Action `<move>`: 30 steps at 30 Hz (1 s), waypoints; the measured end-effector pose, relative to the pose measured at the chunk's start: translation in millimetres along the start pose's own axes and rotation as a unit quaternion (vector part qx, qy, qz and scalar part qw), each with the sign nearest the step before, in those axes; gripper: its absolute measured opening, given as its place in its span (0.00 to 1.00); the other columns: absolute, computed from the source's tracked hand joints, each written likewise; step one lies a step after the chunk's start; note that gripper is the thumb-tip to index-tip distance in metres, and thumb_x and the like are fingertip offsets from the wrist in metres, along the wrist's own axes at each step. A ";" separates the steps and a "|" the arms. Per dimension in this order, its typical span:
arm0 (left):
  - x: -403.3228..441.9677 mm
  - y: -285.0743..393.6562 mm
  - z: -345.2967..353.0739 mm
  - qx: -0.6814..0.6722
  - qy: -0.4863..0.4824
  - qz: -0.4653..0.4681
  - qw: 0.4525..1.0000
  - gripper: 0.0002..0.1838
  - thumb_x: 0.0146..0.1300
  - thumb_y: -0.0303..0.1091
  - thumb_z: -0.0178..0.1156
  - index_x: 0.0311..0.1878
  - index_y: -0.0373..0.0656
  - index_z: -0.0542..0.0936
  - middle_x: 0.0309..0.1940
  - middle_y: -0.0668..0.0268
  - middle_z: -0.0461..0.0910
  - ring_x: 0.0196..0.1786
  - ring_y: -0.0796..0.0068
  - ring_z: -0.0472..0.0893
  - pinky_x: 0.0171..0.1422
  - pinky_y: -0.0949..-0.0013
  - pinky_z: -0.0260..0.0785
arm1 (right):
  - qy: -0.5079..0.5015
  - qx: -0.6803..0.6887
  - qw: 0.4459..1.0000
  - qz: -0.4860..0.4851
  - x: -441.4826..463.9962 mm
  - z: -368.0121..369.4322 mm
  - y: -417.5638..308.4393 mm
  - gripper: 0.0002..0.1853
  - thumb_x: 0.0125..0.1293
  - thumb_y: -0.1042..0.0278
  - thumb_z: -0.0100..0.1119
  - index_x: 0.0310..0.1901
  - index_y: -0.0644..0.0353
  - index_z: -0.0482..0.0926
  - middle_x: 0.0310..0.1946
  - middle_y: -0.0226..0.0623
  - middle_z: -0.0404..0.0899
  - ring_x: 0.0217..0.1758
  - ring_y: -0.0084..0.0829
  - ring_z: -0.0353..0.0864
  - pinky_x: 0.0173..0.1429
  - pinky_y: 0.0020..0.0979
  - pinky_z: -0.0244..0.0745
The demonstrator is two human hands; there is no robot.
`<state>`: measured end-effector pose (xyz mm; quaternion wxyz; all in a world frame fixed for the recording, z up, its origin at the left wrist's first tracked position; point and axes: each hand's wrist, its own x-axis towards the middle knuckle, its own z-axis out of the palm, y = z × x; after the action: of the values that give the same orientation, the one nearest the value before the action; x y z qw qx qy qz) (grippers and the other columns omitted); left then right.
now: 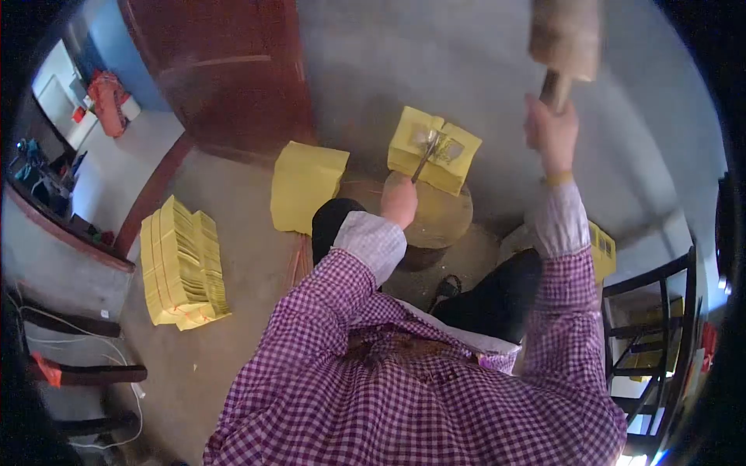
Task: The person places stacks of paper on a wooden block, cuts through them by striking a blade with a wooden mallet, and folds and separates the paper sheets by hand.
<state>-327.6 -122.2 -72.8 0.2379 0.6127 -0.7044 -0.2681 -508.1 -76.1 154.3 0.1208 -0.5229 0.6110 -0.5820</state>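
My right hand (pixel 553 133) is raised on the right, wrapped round the handle of a wooden mallet (pixel 566 40), which is blurred. My left hand (pixel 399 200) grips a thin metal punch (pixel 423 161). The punch leans with its far end on a stack of yellow paper (pixel 404 147), between two greyish marked patches. That stack lies on a round wooden block (pixel 447 213) in front of me. Another stack of yellow paper (pixel 307 186) is left of the block, near my knee.
A tall bundle of yellow paper (pixel 183 264) tied with red string stands on the floor at left. More yellow paper (pixel 602 252) lies at right, near a dark slatted rack (pixel 653 334). A reddish door (pixel 225 70) and grey wall are ahead.
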 end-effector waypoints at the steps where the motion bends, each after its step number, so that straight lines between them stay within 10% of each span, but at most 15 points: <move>1: 2.2 -1.3 0.0 -0.012 -0.018 0.004 1.000 0.18 0.65 0.39 0.43 0.49 0.33 0.69 0.42 0.42 0.76 0.47 0.44 0.76 0.50 0.46 0.66 | 0.057 0.114 0.991 -0.038 6.1 15.1 2.0 0.12 0.47 0.70 0.63 0.29 0.64 0.70 0.16 0.32 0.73 0.14 0.22 0.71 0.17 0.26 0.64; 2: 3.9 -1.1 0.4 -0.014 -0.017 0.001 1.000 0.18 0.65 0.39 0.43 0.49 0.33 0.69 0.42 0.42 0.76 0.47 0.44 0.76 0.50 0.46 0.66 | 0.110 0.226 0.965 -0.077 9.3 26.1 7.5 0.12 0.47 0.71 0.63 0.29 0.63 0.70 0.16 0.32 0.73 0.14 0.22 0.71 0.16 0.25 0.63; 6: 7.6 -9.0 8.6 -0.036 -0.039 -0.008 0.999 0.17 0.66 0.39 0.42 0.45 0.33 0.72 0.41 0.43 0.76 0.46 0.44 0.76 0.47 0.48 0.68 | 0.010 -0.151 0.972 -0.181 -92.9 43.6 195.6 0.31 0.45 0.65 0.63 0.54 0.67 0.70 0.45 0.54 0.76 0.45 0.47 0.77 0.52 0.35 0.71; 8: 9.7 -27.2 27.5 -0.021 -0.047 0.017 0.999 0.18 0.66 0.39 0.42 0.43 0.33 0.73 0.40 0.44 0.77 0.45 0.44 0.76 0.46 0.49 0.68 | -0.227 -0.182 0.935 0.204 -87.4 9.7 214.0 0.24 0.44 0.64 0.65 0.44 0.68 0.75 0.32 0.50 0.80 0.35 0.42 0.80 0.41 0.36 0.75; 9: 27.2 -39.4 27.1 0.026 -0.039 0.076 0.996 0.18 0.66 0.40 0.41 0.42 0.34 0.74 0.39 0.45 0.77 0.43 0.44 0.77 0.45 0.49 0.69 | -0.227 -0.178 0.938 0.194 -62.5 8.9 211.8 0.24 0.44 0.64 0.65 0.44 0.68 0.75 0.32 0.50 0.80 0.35 0.42 0.80 0.41 0.36 0.75; 12: 18.1 -18.9 0.3 0.006 -0.063 0.079 0.995 0.19 0.67 0.40 0.40 0.43 0.34 0.74 0.38 0.45 0.77 0.41 0.44 0.77 0.44 0.49 0.69 | -0.162 -0.186 0.963 0.108 -40.3 -26.5 107.2 0.15 0.45 0.67 0.64 0.33 0.68 0.75 0.17 0.39 0.76 0.16 0.28 0.74 0.20 0.32 0.69; 17: 11.4 -12.5 9.8 -0.007 -0.031 0.003 0.999 0.19 0.67 0.42 0.41 0.45 0.35 0.72 0.39 0.45 0.77 0.43 0.43 0.77 0.47 0.48 0.68 | -0.003 -0.044 0.999 -0.016 -1.5 -34.2 -39.4 0.11 0.47 0.69 0.64 0.28 0.64 0.73 0.14 0.31 0.71 0.12 0.23 0.68 0.16 0.28 0.62; 20: 2.7 -5.9 11.0 -0.034 0.037 0.020 0.999 0.16 0.64 0.37 0.40 0.38 0.36 0.75 0.34 0.46 0.79 0.40 0.46 0.78 0.46 0.48 0.68 | 0.078 0.157 0.982 -0.067 7.9 23.6 12.4 0.10 0.48 0.70 0.63 0.27 0.63 0.72 0.13 0.30 0.69 0.11 0.23 0.65 0.15 0.28 0.60; 21: 2.1 -5.7 10.6 -0.035 0.038 0.021 0.998 0.16 0.64 0.37 0.40 0.38 0.36 0.75 0.34 0.46 0.79 0.40 0.46 0.78 0.46 0.48 0.68 | 0.050 0.126 0.990 -0.030 -16.3 42.8 41.1 0.12 0.48 0.70 0.61 0.34 0.65 0.74 0.17 0.32 0.71 0.18 0.26 0.69 0.23 0.29 0.68; 23: 3.0 -7.0 6.3 0.033 -0.016 0.027 0.999 0.17 0.64 0.37 0.41 0.39 0.35 0.76 0.35 0.45 0.78 0.41 0.46 0.78 0.47 0.48 0.68 | 0.089 -0.344 0.880 -0.314 -59.7 51.4 198.7 0.29 0.47 0.64 0.61 0.53 0.66 0.71 0.42 0.53 0.77 0.47 0.47 0.76 0.54 0.36 0.70; 24: 6.5 -12.7 6.2 0.034 -0.013 0.026 0.999 0.17 0.64 0.37 0.41 0.39 0.35 0.76 0.35 0.45 0.78 0.41 0.46 0.78 0.47 0.48 0.68 | -0.175 -0.290 0.940 0.039 -83.9 20.6 235.2 0.29 0.46 0.61 0.61 0.51 0.64 0.74 0.46 0.55 0.76 0.52 0.49 0.74 0.57 0.38 0.68; 29: 28.4 -34.2 28.7 -0.025 -0.058 0.064 0.996 0.19 0.66 0.43 0.43 0.41 0.36 0.75 0.34 0.43 0.77 0.42 0.43 0.77 0.45 0.50 0.69 | -0.185 -0.222 0.943 0.167 -28.2 -23.3 125.6 0.12 0.45 0.64 0.62 0.25 0.67 0.79 0.15 0.40 0.76 0.16 0.30 0.76 0.22 0.32 0.70; 30: 24.4 -29.1 27.8 -0.025 -0.061 0.065 0.996 0.19 0.66 0.43 0.43 0.41 0.36 0.75 0.34 0.43 0.77 0.42 0.43 0.77 0.45 0.50 0.69 | -0.164 -0.212 0.961 0.074 -16.5 -33.4 107.1 0.12 0.46 0.65 0.63 0.26 0.67 0.78 0.15 0.37 0.75 0.16 0.28 0.74 0.21 0.32 0.69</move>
<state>-328.0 -147.0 -112.7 0.2261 0.5419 -0.7492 -0.3065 -579.8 -67.8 66.8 0.1483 -0.5780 0.7292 -0.3350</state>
